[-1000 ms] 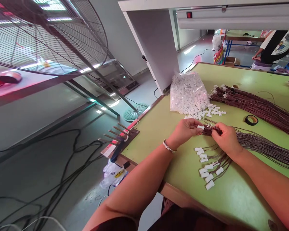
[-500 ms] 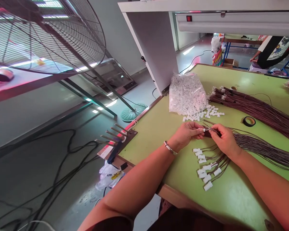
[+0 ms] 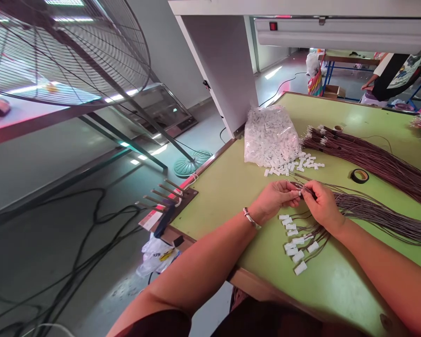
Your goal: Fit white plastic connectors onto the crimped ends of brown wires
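Over the green table (image 3: 217, 210), my left hand (image 3: 279, 199) pinches a small white connector (image 3: 299, 193), mostly hidden by the fingertips. My right hand (image 3: 321, 203) is closed on brown wires (image 3: 358, 206) right beside it, and the fingertips of both hands almost touch. Whether a wire end sits inside the connector is too small to tell. Below the hands lie several wires ending in white connectors (image 3: 298, 256), fanned toward the table's near edge. The rest of the wire bundle runs off to the right under my right forearm.
A clear bag of white connectors (image 3: 272, 135) stands at the back left, with loose connectors (image 3: 303, 162) spilled before it. Another brown wire bundle (image 3: 372, 152) and a black tape roll (image 3: 359, 176) lie right. A pegged rack (image 3: 175, 201) sits at the left edge; a fan (image 3: 66, 51) stands beyond.
My hands have drawn closer together at the connector, the right one shifting slightly left. The whole view has moved a little.
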`<state>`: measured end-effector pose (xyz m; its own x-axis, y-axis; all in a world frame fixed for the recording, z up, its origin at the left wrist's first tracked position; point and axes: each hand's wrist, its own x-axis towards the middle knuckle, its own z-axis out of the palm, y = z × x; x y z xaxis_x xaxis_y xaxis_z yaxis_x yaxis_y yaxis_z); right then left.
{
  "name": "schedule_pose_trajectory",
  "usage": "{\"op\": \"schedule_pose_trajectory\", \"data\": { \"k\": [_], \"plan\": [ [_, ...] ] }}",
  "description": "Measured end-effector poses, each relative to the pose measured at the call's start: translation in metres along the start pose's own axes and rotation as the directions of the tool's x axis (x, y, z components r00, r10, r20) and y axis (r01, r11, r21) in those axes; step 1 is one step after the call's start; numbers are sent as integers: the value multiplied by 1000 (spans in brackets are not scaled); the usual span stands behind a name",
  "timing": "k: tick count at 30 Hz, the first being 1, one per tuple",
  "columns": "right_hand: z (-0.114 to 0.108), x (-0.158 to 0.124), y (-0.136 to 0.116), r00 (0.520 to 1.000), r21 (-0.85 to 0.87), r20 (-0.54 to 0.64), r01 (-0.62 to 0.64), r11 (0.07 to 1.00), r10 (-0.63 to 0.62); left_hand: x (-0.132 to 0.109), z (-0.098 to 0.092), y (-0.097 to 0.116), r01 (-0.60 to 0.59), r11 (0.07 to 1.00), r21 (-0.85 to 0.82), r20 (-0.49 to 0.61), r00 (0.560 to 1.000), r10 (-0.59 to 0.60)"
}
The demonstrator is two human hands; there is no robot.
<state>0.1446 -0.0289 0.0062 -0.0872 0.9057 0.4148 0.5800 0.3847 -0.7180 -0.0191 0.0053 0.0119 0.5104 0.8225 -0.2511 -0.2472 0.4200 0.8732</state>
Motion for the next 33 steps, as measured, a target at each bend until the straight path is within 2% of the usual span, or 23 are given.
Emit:
{"op": "schedule_pose_trajectory", "data": {
  "k": [5,10,18,24,26,28,29,31,32,33],
  "plan": [
    [-1,1,-1,1000,29,-13,-27,999,28,-1,2,0,-73,995,-71,-57,996,69],
    [-1,3,-2,997,55,-6,-72,996,72,0,-2,2,-68,995,-78,-61,996,64],
    [2,2,-2,995,77,54,-84,994,80,1,-2,1,-22,999,-25,0,1000,22],
    [-1,3,1,989,187,76,-142,972,130,-1,-5,4,-49,994,97,23,999,47],
    [-3,5,3,976,287,103,-216,933,194,-5,-6,7,-31,960,280,78,997,10],
    [-5,7,5,949,407,108,-315,858,297,-10,-5,12,-37,857,514,223,970,-92],
    [-5,8,6,930,449,112,-361,818,349,-14,-5,16,-82,794,602,328,932,-152],
    [-3,8,8,907,469,125,-411,782,402,-19,-7,24,-239,711,662,530,820,-218],
    [-2,8,9,907,450,130,-414,791,401,-20,-9,28,-312,685,658,577,794,-193],
    [-1,8,10,911,424,128,-407,809,391,-19,-13,32,-357,649,671,557,821,-125]
  ]
}}
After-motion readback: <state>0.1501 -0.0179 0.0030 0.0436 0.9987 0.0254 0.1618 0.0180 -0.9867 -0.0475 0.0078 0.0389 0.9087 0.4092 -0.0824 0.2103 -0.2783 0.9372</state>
